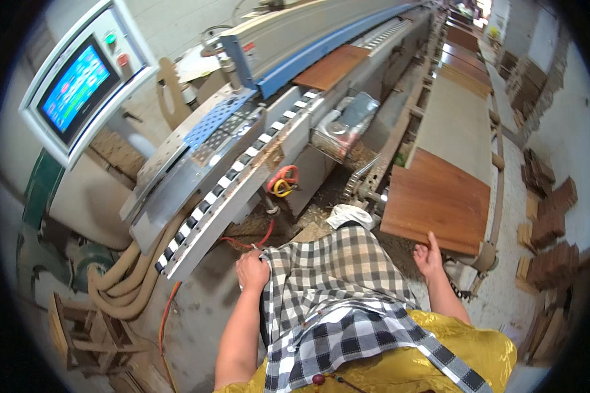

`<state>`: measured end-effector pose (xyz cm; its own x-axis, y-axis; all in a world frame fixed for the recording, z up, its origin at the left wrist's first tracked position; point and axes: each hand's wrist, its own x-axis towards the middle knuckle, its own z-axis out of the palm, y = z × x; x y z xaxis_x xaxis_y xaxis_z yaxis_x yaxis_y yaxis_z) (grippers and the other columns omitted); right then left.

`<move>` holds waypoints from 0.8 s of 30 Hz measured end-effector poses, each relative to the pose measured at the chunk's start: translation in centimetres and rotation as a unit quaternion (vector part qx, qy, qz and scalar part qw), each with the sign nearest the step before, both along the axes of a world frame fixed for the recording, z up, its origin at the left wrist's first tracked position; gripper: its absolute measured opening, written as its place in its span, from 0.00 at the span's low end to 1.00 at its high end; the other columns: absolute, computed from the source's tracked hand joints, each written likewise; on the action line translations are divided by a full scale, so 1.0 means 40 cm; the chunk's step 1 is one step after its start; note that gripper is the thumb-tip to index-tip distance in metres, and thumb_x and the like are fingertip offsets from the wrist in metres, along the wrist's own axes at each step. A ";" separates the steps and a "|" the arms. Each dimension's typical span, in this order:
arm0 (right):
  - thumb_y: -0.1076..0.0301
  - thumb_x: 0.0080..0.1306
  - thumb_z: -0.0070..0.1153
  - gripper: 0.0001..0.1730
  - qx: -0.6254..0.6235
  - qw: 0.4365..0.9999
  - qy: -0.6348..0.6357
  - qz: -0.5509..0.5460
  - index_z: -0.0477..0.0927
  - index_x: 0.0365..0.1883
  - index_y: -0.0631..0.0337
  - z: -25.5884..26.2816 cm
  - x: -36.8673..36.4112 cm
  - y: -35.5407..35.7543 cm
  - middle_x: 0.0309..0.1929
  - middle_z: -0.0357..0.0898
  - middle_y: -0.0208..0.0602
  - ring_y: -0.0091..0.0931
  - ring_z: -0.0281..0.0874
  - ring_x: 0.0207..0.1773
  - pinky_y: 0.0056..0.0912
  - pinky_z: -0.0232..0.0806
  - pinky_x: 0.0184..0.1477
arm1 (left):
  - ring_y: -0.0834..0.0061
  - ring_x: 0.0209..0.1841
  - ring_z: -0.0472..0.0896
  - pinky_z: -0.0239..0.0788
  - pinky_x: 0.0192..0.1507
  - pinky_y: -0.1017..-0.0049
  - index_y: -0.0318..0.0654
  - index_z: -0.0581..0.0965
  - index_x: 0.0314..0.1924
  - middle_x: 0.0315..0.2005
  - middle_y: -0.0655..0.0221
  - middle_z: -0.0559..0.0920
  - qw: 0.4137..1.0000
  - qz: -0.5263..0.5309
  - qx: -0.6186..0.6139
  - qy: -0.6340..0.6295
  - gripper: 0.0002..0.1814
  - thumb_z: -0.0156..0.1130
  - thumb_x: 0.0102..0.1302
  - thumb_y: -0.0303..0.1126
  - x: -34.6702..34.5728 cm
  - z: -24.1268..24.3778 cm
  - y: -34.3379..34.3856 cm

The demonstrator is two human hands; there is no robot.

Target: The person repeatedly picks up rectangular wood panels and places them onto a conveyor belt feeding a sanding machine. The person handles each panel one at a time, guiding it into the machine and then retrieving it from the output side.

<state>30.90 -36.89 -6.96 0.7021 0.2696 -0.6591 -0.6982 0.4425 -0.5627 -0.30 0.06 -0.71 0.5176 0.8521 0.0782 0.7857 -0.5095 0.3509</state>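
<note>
My left hand (253, 270) rests at the side edge of my checkered apron (334, 265), its fingers curled; whether it grips the cloth I cannot tell. My right hand (428, 256) is palm up with fingers apart, one fingertip by the near edge of a reddish-brown wood panel (435, 204). That panel lies on top of a pale board (455, 118) on the roller conveyor to the right. Another brown panel (332, 67) lies on the long machine at the left, beside its blue guard rail. Scissors with red and orange handles (282, 182) hang on the machine's side.
A control screen (76, 88) stands at the upper left. The machine's roller track (231, 174) runs toward me. Ribbed hoses (123, 290) and a wooden stool (91, 339) are at the lower left. Stacked brown wood pieces (553, 263) stand along the right wall. A red hose (164, 324) crosses the floor.
</note>
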 end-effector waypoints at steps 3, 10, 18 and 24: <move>0.56 0.57 0.67 0.18 0.054 0.996 -0.028 -0.072 0.77 0.43 0.50 -0.032 0.063 -0.064 0.36 0.80 0.25 0.21 0.76 0.36 0.23 0.70 0.30 | 0.59 0.47 0.77 0.65 0.52 0.62 0.40 0.82 0.38 0.39 0.59 0.83 1.000 -0.013 -0.006 -0.023 0.14 0.53 0.53 0.32 -0.002 0.003 -0.001; 0.66 0.60 0.63 0.16 0.070 0.986 -0.150 0.029 0.76 0.46 0.54 0.033 0.054 -0.038 0.42 0.79 0.25 0.21 0.75 0.42 0.25 0.69 0.41 | 0.60 0.45 0.79 0.66 0.51 0.62 0.41 0.83 0.38 0.37 0.58 0.83 1.000 -0.011 -0.003 -0.018 0.13 0.55 0.53 0.31 -0.002 0.001 -0.001; 0.70 0.63 0.58 0.13 0.207 0.933 -0.173 0.240 0.76 0.45 0.62 0.238 -0.049 0.294 0.41 0.79 0.29 0.17 0.73 0.33 0.19 0.66 0.32 | 0.61 0.47 0.78 0.65 0.52 0.62 0.39 0.83 0.36 0.37 0.58 0.83 1.000 -0.007 -0.011 -0.025 0.14 0.55 0.51 0.32 -0.001 0.000 0.000; 0.68 0.62 0.60 0.06 0.198 0.880 -0.171 0.396 0.78 0.35 0.59 0.381 -0.222 0.652 0.24 0.74 0.23 0.15 0.65 0.21 0.20 0.62 0.26 | 0.56 0.51 0.75 0.66 0.53 0.58 0.41 0.77 0.47 0.46 0.55 0.79 0.998 0.019 0.021 -0.059 0.16 0.51 0.59 0.34 -0.012 -0.029 0.001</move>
<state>22.03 -10.79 8.27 0.3290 0.9251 -0.1894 -0.6952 0.1016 -0.7116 -0.77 0.10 -1.85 0.4705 0.8652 0.1735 0.7587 -0.4970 0.4212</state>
